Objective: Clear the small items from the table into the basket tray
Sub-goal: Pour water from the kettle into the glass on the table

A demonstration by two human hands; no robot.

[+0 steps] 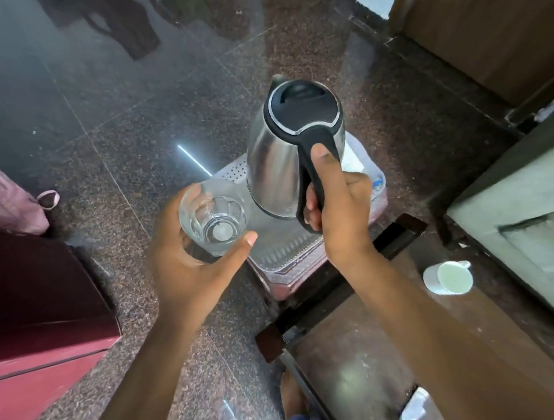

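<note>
The right hand [337,203] is wrapped around the black handle of a steel kettle [292,144], the safest hold for something probably heavy. The left hand [188,260] cups a clear glass [213,220], empty, fragile and likely slippery. Both hang over the white basket tray [281,248], which holds some wrapped packets. A white cup [448,277] lies on the table [391,349].

The right hand [340,206] gripped the kettle [291,150] and the left hand [188,264] the glass [213,223], above the tray [284,251].
</note>
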